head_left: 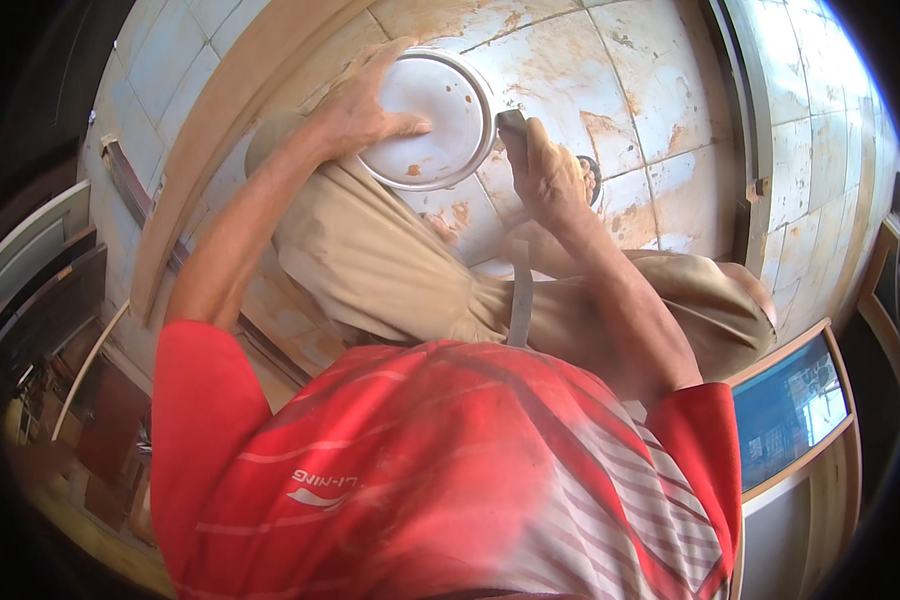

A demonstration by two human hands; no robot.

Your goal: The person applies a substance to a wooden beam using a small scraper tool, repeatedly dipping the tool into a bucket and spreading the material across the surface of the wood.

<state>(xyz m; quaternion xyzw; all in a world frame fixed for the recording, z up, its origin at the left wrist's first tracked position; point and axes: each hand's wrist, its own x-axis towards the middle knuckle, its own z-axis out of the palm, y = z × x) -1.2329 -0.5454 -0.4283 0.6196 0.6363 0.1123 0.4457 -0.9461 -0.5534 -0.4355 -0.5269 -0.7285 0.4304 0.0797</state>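
The left hand (362, 108) spreads wide on a round white lid (435, 112), probably stiff, best held rimwise; the right hand (548, 182) clasps a dark tool (511, 122).

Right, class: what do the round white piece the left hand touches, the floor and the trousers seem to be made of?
Round white piece: probably smooth, slightly glossy plastic, judging by its raised, moulded-looking rim; painted metal is possible.
Floor: likely glazed ceramic tile, from its grid of joints and pale shine.
Trousers: matte cloth, shown by soft folds; fibre unclear.
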